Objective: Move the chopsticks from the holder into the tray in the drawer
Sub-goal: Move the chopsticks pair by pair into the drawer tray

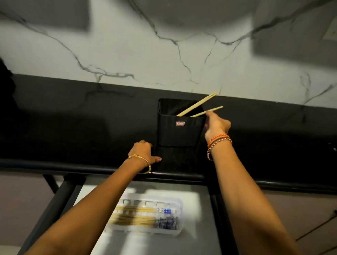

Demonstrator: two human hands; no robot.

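Head view: while your right hand point(217, 125) pinches lower chopstick point(207, 111) at holder point(179, 124) rim, frame centre, take second chopstick point(196, 104) too — lift steeply, clear rim. Left hand point(143, 150) curled on counter point(60, 127), empty. Tray point(176, 229) waits lower centre — lay sticks lengthwise.

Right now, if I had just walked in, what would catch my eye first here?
Probably the two pale chopsticks sticking out of the black holder on the dark counter, with the right hand pinching one of them. Next, the clear tray in the open drawer below, already holding a row of chopsticks. The left hand rests on the counter beside the holder.
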